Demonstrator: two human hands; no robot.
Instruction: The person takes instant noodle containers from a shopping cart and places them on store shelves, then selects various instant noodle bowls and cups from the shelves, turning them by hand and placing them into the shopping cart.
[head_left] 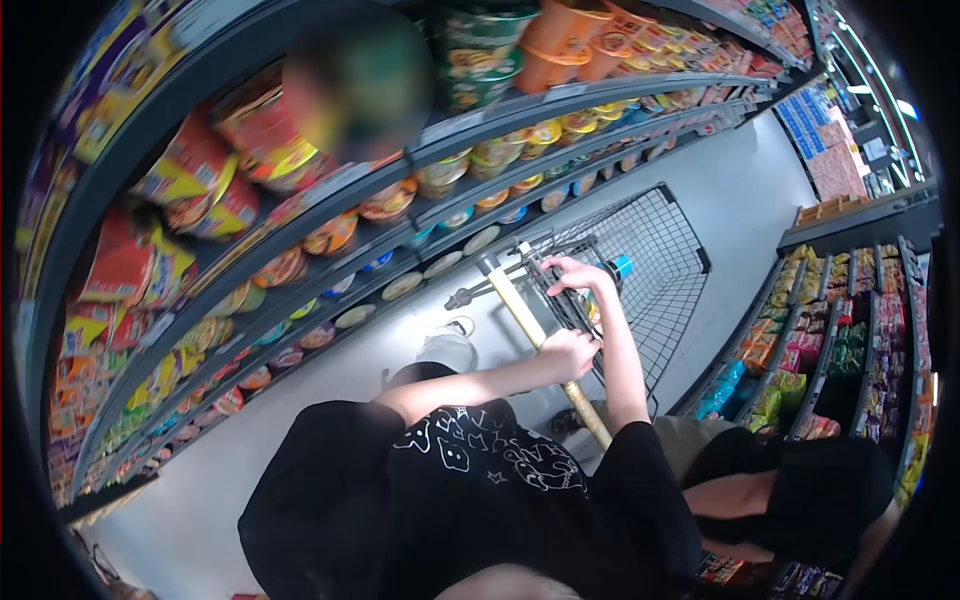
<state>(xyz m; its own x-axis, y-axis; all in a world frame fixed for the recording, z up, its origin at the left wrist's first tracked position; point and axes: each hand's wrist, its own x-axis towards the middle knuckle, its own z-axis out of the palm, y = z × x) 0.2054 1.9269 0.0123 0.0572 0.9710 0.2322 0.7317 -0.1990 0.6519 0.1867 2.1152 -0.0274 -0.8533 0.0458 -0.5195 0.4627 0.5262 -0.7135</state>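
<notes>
My left hand (568, 357) is closed beside the pale yellow handle bar (520, 312) of a shopping cart (655, 250). Its fingers wrap round something dark that is too hidden to name. Farther forward, my right hand (575, 275) curls its fingers on the upper end of a dark, narrow thing (563, 298) over the cart's near end; whether that is part of the cart I cannot tell. A small yellow patch shows between the two hands. Just right of my right hand, a bright blue round-ended item (622, 267) sits at the wire basket.
Shelves of cup noodles and packets (500, 150) curve along the left. Bagged goods (845, 335) fill racks at the right. Another person in dark clothing (820, 500) is close at the lower right. Stacked boxes (825, 145) stand at the far end.
</notes>
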